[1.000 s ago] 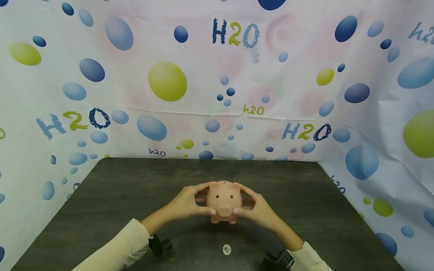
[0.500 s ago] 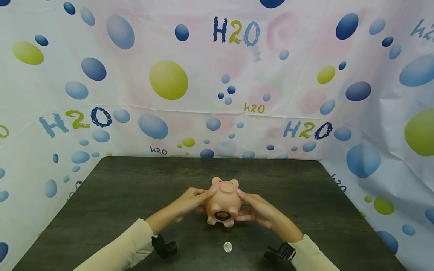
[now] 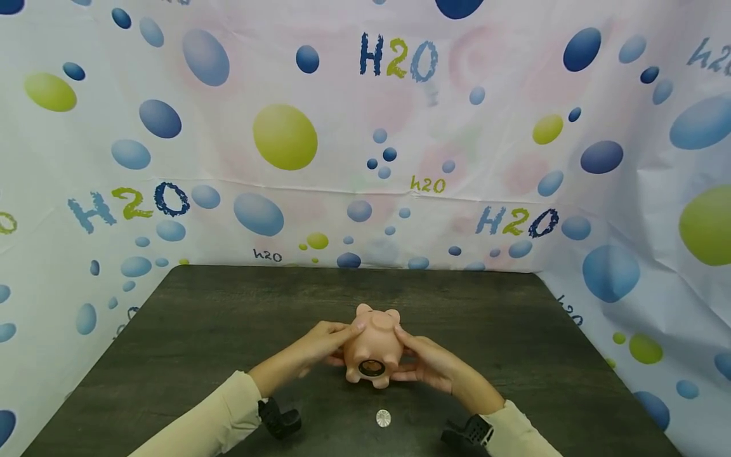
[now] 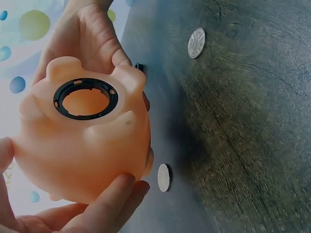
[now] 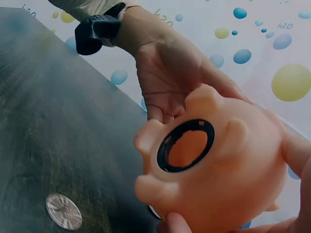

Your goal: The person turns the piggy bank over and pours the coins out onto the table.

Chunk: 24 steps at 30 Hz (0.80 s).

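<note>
The piggy bank (image 3: 375,343) is tipped snout-up over the bench (image 3: 240,317); left hand (image 3: 327,341) and right hand (image 3: 432,362) flank it, equally near, fingers (image 4: 112,196) clamped on its sides, and a coin (image 3: 383,418) lies apart from it, on the side its black-rimmed opening (image 4: 86,102) faces.

A dark grey-brown table with a wood-grain top (image 3: 485,311) and rounded far corners fills the lower middle of the head view. On it, towards the near side and roughly midway across, a round silvery metal coin with a radiating relief pattern (image 3: 383,418) lies flat, patterned face up. Well apart from that coin, the left wrist view shows a second round, flat, pale disc (image 4: 164,177) on the tabletop, its face too unclear to read.
</note>
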{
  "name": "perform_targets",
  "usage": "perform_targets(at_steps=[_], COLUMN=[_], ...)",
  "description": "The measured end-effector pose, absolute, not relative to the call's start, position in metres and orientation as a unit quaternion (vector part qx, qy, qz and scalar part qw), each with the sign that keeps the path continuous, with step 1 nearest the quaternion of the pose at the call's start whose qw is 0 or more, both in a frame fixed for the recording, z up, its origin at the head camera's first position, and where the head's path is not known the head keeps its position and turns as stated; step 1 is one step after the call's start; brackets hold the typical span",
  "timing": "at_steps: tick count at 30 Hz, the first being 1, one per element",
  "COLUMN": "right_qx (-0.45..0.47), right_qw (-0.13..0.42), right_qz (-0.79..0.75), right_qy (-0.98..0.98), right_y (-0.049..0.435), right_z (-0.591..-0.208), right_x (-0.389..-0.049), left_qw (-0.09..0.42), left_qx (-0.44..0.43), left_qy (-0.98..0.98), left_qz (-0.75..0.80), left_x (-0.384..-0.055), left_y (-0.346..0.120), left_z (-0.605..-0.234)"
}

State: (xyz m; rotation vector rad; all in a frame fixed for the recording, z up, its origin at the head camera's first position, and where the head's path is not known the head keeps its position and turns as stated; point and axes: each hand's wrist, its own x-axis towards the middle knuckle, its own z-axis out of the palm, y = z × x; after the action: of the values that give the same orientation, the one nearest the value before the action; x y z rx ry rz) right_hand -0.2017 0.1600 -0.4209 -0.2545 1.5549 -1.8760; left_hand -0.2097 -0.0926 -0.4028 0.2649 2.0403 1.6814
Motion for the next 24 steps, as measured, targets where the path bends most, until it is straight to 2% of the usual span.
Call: perform_targets(at_steps=[6,9,11,14,16,18,21,24], right_qx=[-0.099,-0.133,-0.194,-0.301,-0.354,-0.379,-0.382,-0.365], right_qw=[0.327,0.293,0.238,0.107,0.027,-0.006,0.019,0.056], right_qz=[-0.713,-0.703,-0.692,-0.654,-0.621,-0.597,-0.579,-0.588], right_qy=[0.613,0.634,0.654,0.686,0.699,0.707,0.72,0.719], right_y=[0.158,0.159,0.16,0.164,0.165,0.167,0.167,0.168], right_z=[-0.409,-0.384,-0.364,-0.342,-0.342,-0.358,-0.394,-0.421], right_x=[-0.204,-0.207,-0.207,-0.199,-0.196,-0.195,-0.2,-0.205], left_qw=[0.238,0.209,0.155,0.064,0.03,0.051,0.107,0.135], left_qx=[0.103,0.143,0.196,0.3,0.351,0.375,0.354,0.329], left_qy=[0.745,0.747,0.761,0.759,0.747,0.73,0.741,0.751], left_qz=[0.615,0.615,0.598,0.574,0.564,0.569,0.561,0.556], left_x=[-0.214,-0.218,-0.217,-0.213,-0.212,-0.213,-0.214,-0.216], left_y=[-0.092,-0.093,-0.095,-0.1,-0.104,-0.106,-0.106,-0.104], left_z=[-0.396,-0.374,-0.352,-0.325,-0.323,-0.338,-0.374,-0.401])
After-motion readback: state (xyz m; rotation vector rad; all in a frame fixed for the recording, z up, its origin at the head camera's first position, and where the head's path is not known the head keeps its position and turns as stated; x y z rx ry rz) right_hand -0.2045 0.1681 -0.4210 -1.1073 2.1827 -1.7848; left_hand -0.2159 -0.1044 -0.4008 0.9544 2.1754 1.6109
